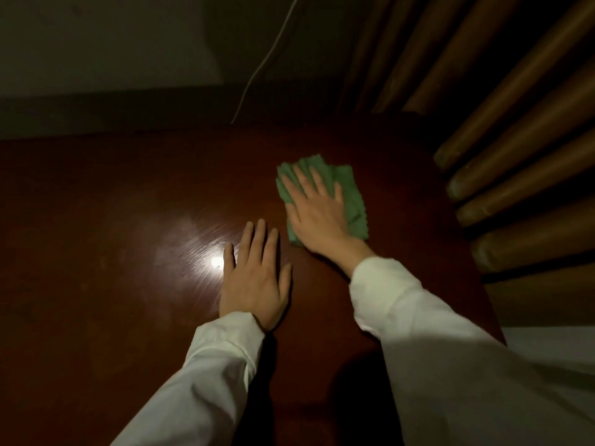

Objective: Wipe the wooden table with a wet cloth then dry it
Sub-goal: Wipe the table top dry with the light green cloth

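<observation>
The green cloth [349, 194] lies folded on the dark wooden table [112, 194], toward the table's far right corner. The right hand [317, 217] presses flat on top of it, palm down, fingers straight and slightly spread, fingertips reaching almost to the cloth's far edge. The cloth's zigzag-cut edge shows to the right of the hand and at the far side; a strip of it also shows left of the hand.

The left hand [254, 278] rests flat on the bare wood just beside and nearer than the cloth, not touching it, its 4 fingers straight and close together, thumb held a little apart. Both arms wear pale long sleeves [418, 333].

A bright glare spot [216, 262] sits on the polished surface just left of the left hand, with fine grain lines showing around it.

The table's far edge runs near the cloth, with a dim wall [96, 43] behind it and a thin white cord [267, 59] hanging down to that edge. The right edge slants close past the cloth; rounded brown wooden slats [515, 140] stand just beyond it. Left of the hands a broad stretch of tabletop runs to the frame's left side, and bare wood also lies nearer, between the 2 sleeves.
</observation>
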The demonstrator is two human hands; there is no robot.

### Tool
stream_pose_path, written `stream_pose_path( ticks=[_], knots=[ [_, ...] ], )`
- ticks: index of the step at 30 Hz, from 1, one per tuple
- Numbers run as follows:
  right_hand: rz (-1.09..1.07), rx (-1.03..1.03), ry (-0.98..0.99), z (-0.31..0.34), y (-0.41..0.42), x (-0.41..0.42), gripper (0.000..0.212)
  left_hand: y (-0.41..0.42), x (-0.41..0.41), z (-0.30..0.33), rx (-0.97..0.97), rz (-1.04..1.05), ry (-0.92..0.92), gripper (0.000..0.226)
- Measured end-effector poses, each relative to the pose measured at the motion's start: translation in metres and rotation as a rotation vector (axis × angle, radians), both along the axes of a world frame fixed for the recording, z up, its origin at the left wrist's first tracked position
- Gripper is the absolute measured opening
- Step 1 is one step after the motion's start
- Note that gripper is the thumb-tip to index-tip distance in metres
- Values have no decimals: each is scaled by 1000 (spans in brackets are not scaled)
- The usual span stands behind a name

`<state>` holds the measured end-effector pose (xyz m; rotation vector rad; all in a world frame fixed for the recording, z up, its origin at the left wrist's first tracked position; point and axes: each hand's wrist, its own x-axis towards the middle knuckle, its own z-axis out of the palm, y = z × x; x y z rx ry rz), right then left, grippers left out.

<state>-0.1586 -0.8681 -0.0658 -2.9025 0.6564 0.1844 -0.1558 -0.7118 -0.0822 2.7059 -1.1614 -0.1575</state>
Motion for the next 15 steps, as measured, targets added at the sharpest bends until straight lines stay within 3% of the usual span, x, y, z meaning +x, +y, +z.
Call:
stream_pose_path(
  ticks=[4,8,15],
  knots=[
    [141,20,-38,-3,2,71,54,1,1,-1,-1,-2,-6,60],
    [121,6,-26,-4,-16,95,60,1,0,-2,-7,5,-22,61],
    [-332,-3,-37,-5,-118,31,64,1,-1,-2,-40,3,-5,65]
  ],
)
